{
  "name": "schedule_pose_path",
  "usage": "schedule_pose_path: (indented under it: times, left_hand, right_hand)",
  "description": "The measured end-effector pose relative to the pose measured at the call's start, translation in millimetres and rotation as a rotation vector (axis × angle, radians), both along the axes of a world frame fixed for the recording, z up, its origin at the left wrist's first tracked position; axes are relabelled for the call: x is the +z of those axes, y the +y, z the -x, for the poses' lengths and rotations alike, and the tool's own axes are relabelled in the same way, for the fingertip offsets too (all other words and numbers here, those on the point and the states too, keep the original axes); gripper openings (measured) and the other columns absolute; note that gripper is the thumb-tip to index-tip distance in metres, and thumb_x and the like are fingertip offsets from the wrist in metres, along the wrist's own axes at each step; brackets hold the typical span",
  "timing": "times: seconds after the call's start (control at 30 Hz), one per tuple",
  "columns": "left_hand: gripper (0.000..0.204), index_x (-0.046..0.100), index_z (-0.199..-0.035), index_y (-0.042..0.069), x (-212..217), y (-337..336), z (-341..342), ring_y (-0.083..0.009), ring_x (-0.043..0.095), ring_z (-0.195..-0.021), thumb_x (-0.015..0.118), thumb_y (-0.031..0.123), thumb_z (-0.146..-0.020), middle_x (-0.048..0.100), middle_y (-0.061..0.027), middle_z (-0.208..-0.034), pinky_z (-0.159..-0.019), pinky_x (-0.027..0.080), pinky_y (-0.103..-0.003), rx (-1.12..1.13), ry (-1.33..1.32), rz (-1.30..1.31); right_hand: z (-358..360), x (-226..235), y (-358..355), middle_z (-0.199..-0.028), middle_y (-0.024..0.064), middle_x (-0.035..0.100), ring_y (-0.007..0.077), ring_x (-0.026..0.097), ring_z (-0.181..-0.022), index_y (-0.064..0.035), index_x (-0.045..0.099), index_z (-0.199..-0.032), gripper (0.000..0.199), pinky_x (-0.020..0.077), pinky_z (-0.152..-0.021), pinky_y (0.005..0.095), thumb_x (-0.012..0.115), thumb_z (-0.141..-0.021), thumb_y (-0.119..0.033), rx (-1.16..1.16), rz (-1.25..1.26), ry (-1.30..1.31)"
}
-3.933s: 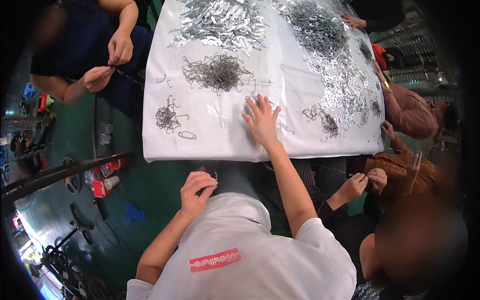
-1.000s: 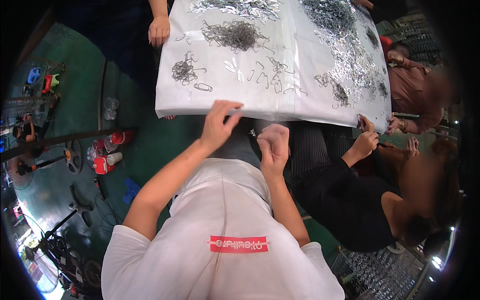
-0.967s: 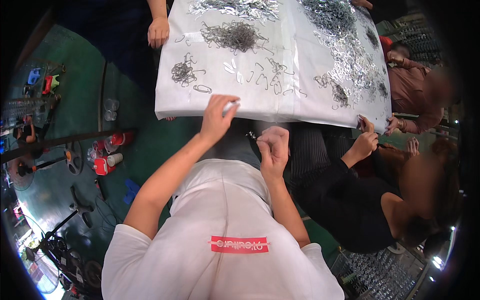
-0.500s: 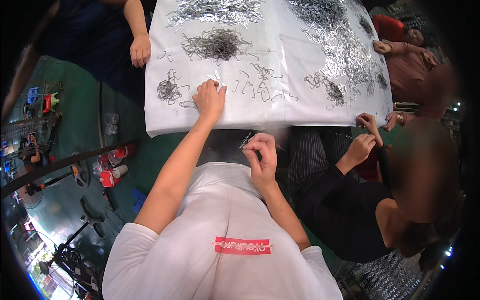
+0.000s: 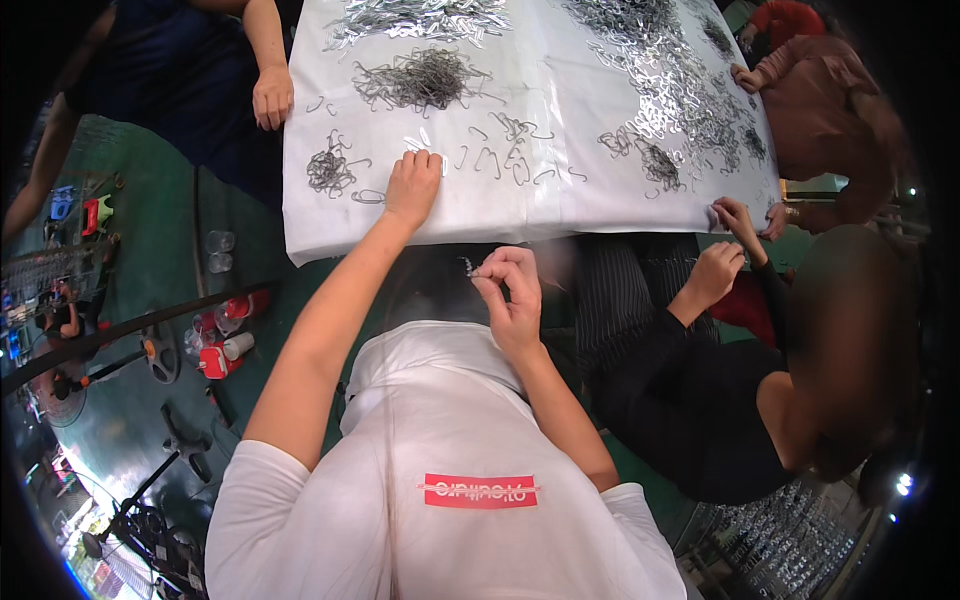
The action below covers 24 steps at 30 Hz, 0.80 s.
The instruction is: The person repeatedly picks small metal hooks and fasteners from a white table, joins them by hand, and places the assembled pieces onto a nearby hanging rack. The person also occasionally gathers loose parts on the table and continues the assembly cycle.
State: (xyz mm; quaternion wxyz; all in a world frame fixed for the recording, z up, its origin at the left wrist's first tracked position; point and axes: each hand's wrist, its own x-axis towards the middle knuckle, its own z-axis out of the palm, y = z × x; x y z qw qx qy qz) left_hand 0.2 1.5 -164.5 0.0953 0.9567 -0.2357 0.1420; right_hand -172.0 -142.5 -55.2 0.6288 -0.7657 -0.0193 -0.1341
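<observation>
My left hand (image 5: 413, 187) rests on the white-covered table (image 5: 360, 222), fingers bent down and drawn together at a few shiny flat metal pieces (image 5: 418, 141). What its fingertips hold, if anything, is hidden. Below the table edge, in front of my white shirt, my right hand (image 5: 514, 295) pinches a short cluster of small metal links (image 5: 468, 267) between thumb and fingers. Loose bent wire hooks (image 5: 487, 162) lie to the right of my left hand. A small heap of wire hooks (image 5: 328, 173) sits to its left.
Farther back are a larger wire-hook heap (image 5: 425, 80) and a shiny metal pile (image 5: 420, 20). More metal pieces (image 5: 660, 110) cover the right side. A person in black (image 5: 690, 400) works close on my right; another person's hand (image 5: 272, 98) rests at the left table edge.
My left hand's fingers have drawn closer together over the metal pieces. My right hand has shifted slightly left and up, still pinching the links. The whole view has shifted slightly.
</observation>
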Motion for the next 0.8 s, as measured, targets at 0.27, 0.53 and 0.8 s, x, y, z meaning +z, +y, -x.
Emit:
schedule_pose_path:
  times: [0.27, 0.53, 0.8]
  left_hand:
    - [0.012, 0.055, -0.092, 0.007, -1, 5, -4, -0.0248, 0.058, -0.089, 0.057, 0.007, -0.080, 0.057, -0.0070, -0.089, -0.074, 0.049, -0.037, 0.030, 0.071, 0.014]
    - [0.013, 0.060, -0.093, 0.007, 4, 13, -8, -0.0292, 0.059, -0.087, 0.054, 0.005, -0.082, 0.061, -0.0094, -0.088, -0.074, 0.048, -0.040, -0.040, 0.014, -0.003]
    - [0.018, 0.069, -0.099, 0.002, 71, 21, 62, -0.0135, 0.065, -0.078, 0.067, 0.015, -0.085, 0.070, -0.0065, -0.087, -0.073, 0.049, -0.025, 0.093, 0.754, 1.001]
  right_hand:
    - [3, -6, 10, -0.099, 0.0081, 0.051, 0.0145, 0.054, -0.079, -0.0011, 0.061, -0.089, 0.008, 0.0453, -0.066, 0.0246, 0.065, -0.082, 0.003, -0.014, 0.015, -0.025]
    - [7, -9, 15, -0.097, 0.0076, 0.053, 0.0164, 0.058, -0.080, -0.0018, 0.062, -0.088, 0.008, 0.0487, -0.064, 0.0257, 0.066, -0.082, 0.001, -0.046, 0.032, -0.004]
    - [6, -12, 20, -0.096, 0.0055, 0.053, 0.0143, 0.055, -0.079, -0.0030, 0.063, -0.088, 0.007, 0.0449, -0.065, 0.0249, 0.066, -0.082, -0.002, -0.047, 0.015, 0.002]
